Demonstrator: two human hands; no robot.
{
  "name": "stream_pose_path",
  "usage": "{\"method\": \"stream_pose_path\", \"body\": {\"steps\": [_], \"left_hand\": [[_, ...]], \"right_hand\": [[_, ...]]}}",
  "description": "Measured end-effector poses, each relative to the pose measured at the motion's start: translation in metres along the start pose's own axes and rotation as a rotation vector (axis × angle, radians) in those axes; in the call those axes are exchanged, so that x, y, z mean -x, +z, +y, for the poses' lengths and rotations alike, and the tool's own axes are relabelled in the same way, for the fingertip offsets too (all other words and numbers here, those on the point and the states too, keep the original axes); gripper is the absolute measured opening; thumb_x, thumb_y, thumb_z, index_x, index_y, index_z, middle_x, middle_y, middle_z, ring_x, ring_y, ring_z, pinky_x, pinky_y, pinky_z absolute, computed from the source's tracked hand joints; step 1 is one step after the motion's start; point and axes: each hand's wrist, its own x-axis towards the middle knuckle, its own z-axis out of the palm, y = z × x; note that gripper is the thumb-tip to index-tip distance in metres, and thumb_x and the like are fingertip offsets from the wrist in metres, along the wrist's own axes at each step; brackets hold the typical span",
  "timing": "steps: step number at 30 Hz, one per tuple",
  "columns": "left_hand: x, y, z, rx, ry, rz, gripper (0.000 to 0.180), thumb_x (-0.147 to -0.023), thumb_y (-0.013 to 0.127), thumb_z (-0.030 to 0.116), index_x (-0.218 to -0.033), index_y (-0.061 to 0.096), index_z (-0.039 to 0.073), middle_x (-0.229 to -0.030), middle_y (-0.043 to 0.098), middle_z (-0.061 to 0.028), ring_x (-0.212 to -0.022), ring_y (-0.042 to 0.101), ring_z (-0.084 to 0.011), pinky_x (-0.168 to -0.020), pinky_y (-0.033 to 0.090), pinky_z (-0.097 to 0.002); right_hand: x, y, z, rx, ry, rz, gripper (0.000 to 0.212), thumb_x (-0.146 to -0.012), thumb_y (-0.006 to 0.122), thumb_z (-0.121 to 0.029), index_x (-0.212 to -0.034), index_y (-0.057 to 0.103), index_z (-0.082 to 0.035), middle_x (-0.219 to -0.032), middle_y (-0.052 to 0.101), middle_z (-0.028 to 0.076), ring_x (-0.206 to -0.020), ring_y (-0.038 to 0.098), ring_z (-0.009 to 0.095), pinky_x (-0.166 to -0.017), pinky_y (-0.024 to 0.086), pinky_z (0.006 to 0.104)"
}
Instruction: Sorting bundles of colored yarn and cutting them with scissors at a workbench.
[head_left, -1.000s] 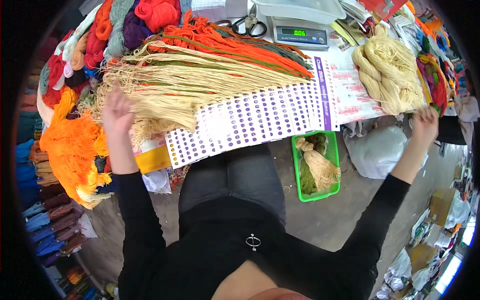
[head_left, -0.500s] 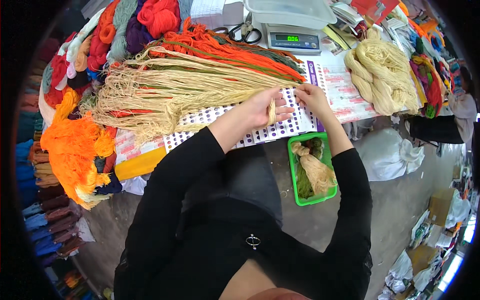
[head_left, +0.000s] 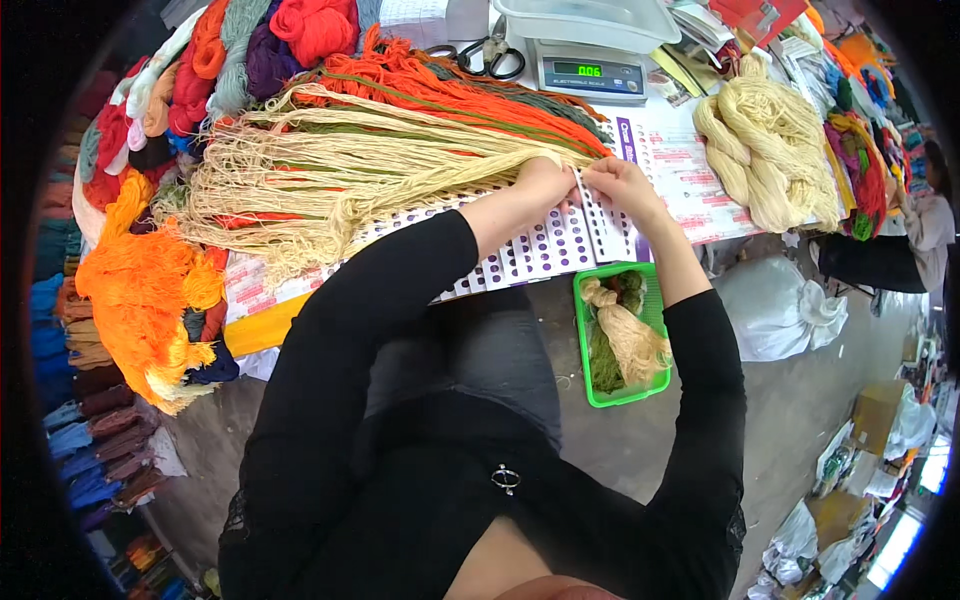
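My left hand (head_left: 545, 186) is turned palm down, its fingers closed at the upper end of a white card strip (head_left: 603, 232) with a row of punched holes. Cream embroidery thread (head_left: 430, 190) runs from that hand leftward across the table. Thumb and fingers of my right hand (head_left: 618, 188) pinch the same strip's upper end, close beside the left. The fine thread between the fingertips is too small to make out. More white hole cards (head_left: 530, 248) with purple dots lie overlapped below my hands. Orange-red thread (head_left: 480, 100) is spread behind the cream strands.
A digital scale (head_left: 590, 78) with a clear tub (head_left: 590, 22) and black-handled scissors (head_left: 490, 62) sit at the back. Cream skeins (head_left: 770, 150) lie right, orange yarn (head_left: 145, 290) left. Below the table edge is a green basket (head_left: 625, 398) of thread. Another person (head_left: 925, 215) works far right.
My left hand has turned from an open palm with thread looped on it to palm down, moving right to meet my right hand. The strip now stands apart from the other cards.
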Motion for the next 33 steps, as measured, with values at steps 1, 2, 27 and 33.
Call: {"method": "stream_pose_path", "body": {"steps": [1,2,27,33], "left_hand": [[0.004,-0.004,0.001,-0.192,0.063,-0.007,0.012,-0.083,0.048,0.008,-0.078,0.058,0.002,-0.071,0.062,-0.0080,-0.044,0.049,-0.0097,-0.039,0.037,-0.0230],[0.011,-0.010,0.002,-0.161,0.118,0.029,0.014,-0.084,0.049,0.010,-0.078,0.059,0.002,-0.069,0.062,-0.0058,-0.043,0.049,-0.0090,-0.042,0.039,-0.0234],[0.132,-0.271,0.019,0.426,0.326,0.939,0.032,-0.091,0.048,0.031,-0.110,0.051,0.006,-0.086,0.059,-0.0079,-0.059,0.049,-0.0091,-0.043,0.040,-0.0205],[0.132,-0.086,0.021,0.287,0.295,-0.131,0.042,-0.094,0.037,0.037,-0.119,0.050,0.006,-0.123,0.050,-0.0077,-0.116,0.044,-0.0171,-0.096,0.036,-0.0356]], "right_hand": [[-0.001,-0.001,0.008,0.033,-0.037,0.008,0.021,-0.080,0.063,-0.021,-0.085,0.061,-0.001,-0.062,0.056,-0.001,-0.053,0.050,0.005,-0.048,0.039,0.0203],[-0.001,-0.002,0.015,0.063,-0.073,0.017,0.022,-0.080,0.062,-0.022,-0.085,0.061,-0.001,-0.062,0.057,-0.001,-0.052,0.050,0.006,-0.048,0.039,0.0206],[0.007,0.007,0.006,0.235,-0.114,0.018,0.024,-0.086,0.053,-0.026,-0.085,0.062,-0.004,-0.065,0.061,0.001,-0.060,0.054,0.010,-0.058,0.042,0.0250],[0.058,0.069,-0.047,-0.124,-0.270,0.013,0.018,-0.085,0.059,-0.018,-0.091,0.063,-0.002,-0.071,0.059,0.001,-0.060,0.052,0.006,-0.054,0.041,0.0190]]}}
